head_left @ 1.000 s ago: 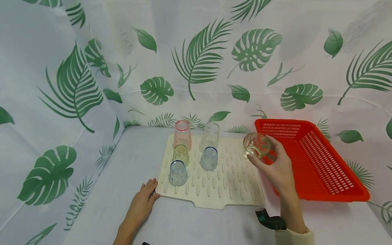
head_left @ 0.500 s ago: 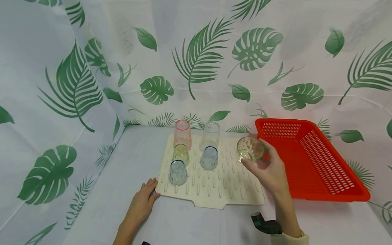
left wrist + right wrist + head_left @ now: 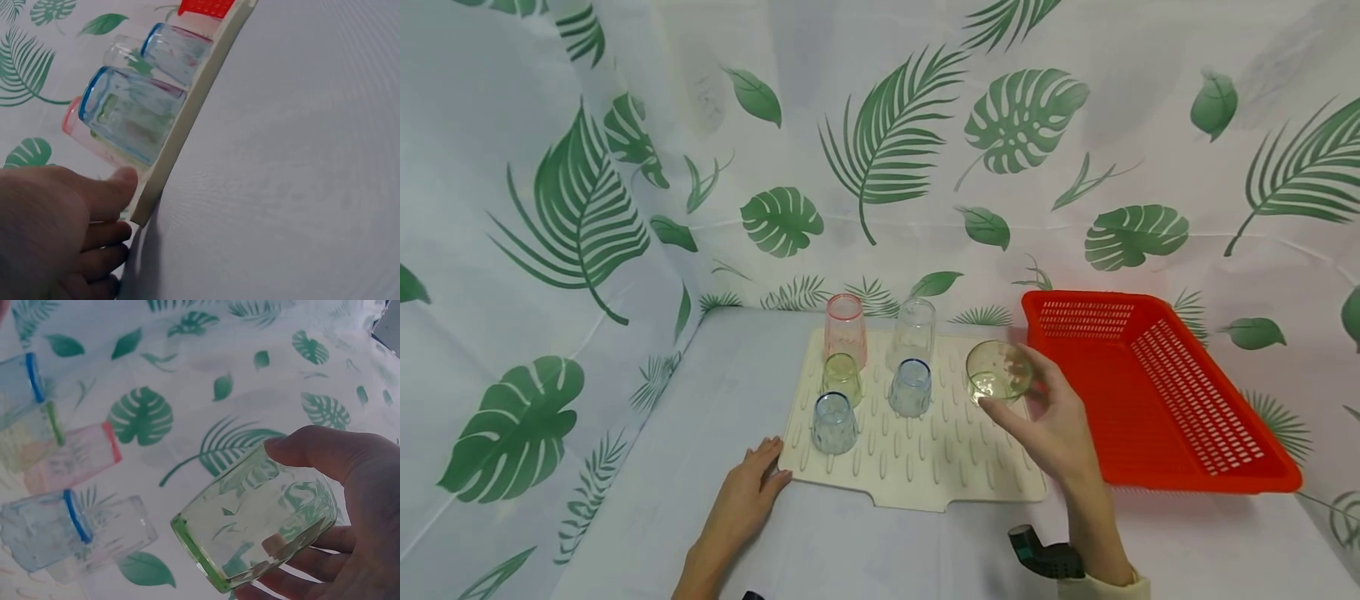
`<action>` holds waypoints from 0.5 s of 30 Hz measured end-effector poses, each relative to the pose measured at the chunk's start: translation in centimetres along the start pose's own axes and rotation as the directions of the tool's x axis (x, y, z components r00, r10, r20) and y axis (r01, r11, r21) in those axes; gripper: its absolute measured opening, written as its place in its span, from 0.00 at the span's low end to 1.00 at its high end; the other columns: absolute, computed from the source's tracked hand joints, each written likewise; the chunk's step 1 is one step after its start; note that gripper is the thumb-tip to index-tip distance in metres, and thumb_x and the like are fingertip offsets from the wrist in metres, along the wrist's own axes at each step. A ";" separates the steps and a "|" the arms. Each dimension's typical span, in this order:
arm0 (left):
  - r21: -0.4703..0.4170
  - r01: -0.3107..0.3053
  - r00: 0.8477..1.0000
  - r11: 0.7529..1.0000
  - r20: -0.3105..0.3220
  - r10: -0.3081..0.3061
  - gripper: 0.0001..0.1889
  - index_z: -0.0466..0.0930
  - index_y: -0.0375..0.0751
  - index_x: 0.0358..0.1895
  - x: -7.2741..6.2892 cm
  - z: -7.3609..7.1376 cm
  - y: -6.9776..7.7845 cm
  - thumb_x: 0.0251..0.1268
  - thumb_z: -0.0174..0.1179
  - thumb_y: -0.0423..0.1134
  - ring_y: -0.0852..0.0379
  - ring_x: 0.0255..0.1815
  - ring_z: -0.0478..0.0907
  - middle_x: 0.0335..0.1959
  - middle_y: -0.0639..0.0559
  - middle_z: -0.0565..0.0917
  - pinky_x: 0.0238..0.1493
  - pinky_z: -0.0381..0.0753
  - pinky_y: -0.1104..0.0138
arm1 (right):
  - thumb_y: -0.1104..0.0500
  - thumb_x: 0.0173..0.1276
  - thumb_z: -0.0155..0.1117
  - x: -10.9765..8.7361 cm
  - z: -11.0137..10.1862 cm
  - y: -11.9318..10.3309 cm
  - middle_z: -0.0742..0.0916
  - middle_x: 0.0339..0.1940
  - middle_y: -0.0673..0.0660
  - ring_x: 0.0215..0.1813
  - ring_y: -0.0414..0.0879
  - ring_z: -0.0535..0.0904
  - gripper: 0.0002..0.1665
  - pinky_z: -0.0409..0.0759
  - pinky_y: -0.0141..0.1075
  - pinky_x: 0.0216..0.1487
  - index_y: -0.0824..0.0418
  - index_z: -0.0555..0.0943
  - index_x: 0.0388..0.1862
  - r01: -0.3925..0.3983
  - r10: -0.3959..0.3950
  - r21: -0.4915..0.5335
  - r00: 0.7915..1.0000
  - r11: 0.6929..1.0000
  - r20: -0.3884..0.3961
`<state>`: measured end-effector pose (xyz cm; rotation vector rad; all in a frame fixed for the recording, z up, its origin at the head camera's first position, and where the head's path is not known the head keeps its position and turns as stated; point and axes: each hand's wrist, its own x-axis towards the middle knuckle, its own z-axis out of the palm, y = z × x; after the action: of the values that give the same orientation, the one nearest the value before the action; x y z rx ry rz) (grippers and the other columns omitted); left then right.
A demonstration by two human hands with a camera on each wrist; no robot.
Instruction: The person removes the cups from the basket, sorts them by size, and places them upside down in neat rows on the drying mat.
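My right hand (image 3: pixel 1058 425) grips a short clear glass with a green rim (image 3: pixel 997 372) between thumb and fingers, over the right part of a cream drying mat (image 3: pixel 925 471). In the right wrist view the green-rimmed glass (image 3: pixel 250 512) is tilted, its rim toward the lower left. My left hand (image 3: pixel 743 496) touches the mat's front left corner with thumb and fingertips. On the mat stand a tall pink-rimmed glass (image 3: pixel 846 333), a tall clear glass (image 3: pixel 913 329), a short green glass (image 3: pixel 841 382) and two blue-rimmed glasses, one left (image 3: pixel 833 427), one right (image 3: pixel 911 392).
A red plastic basket (image 3: pixel 1165 400) with slotted sides stands right of the mat, behind my right forearm. A white cloth with green leaves (image 3: pixel 872 167) hangs along the back and left. Pale cloth (image 3: pixel 880 550) covers the table.
My right hand has moved left and slightly toward me with the green-rimmed glass, from beside the basket to over the mat. The left hand stays at the mat's corner.
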<state>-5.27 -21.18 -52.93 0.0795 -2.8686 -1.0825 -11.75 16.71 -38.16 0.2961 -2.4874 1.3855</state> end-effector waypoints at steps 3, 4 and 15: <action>0.000 -0.001 1.000 1.000 -0.007 0.001 0.30 0.70 0.34 0.71 -0.1 -0.3 0.4 0.70 0.62 0.45 0.39 0.74 0.68 0.71 0.38 0.73 0.76 0.65 0.45 | 0.59 0.59 0.77 -0.1 0.0 0.0 0.77 0.70 0.62 0.64 0.63 0.77 0.48 0.74 0.61 0.67 0.61 0.65 0.75 0.025 -0.025 -0.003 1.000 1.000 0.005; 0.002 -0.004 1.000 1.000 -0.013 0.004 0.31 0.69 0.34 0.71 -0.1 -0.5 0.6 0.70 0.62 0.45 0.38 0.74 0.69 0.71 0.38 0.74 0.75 0.66 0.45 | 0.59 0.59 0.77 -0.1 0.0 0.0 0.77 0.70 0.61 0.63 0.62 0.77 0.48 0.74 0.61 0.66 0.60 0.65 0.75 0.030 -0.030 -0.005 1.000 1.000 0.005; 0.015 -0.143 0.977 0.990 -0.160 0.144 0.34 0.70 0.30 0.69 0.5 -2.6 3.8 0.68 0.65 0.50 0.37 0.70 0.72 0.69 0.36 0.75 0.70 0.74 0.45 | 0.58 0.57 0.78 -0.4 -0.1 -0.1 0.79 0.68 0.59 0.60 0.56 0.79 0.48 0.76 0.27 0.66 0.57 0.67 0.75 0.057 -0.057 -0.033 0.998 0.998 0.014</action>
<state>-5.63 -20.07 -48.41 -0.0378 -2.6862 -0.9958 -11.29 16.76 -38.16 0.3673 -2.4894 1.3225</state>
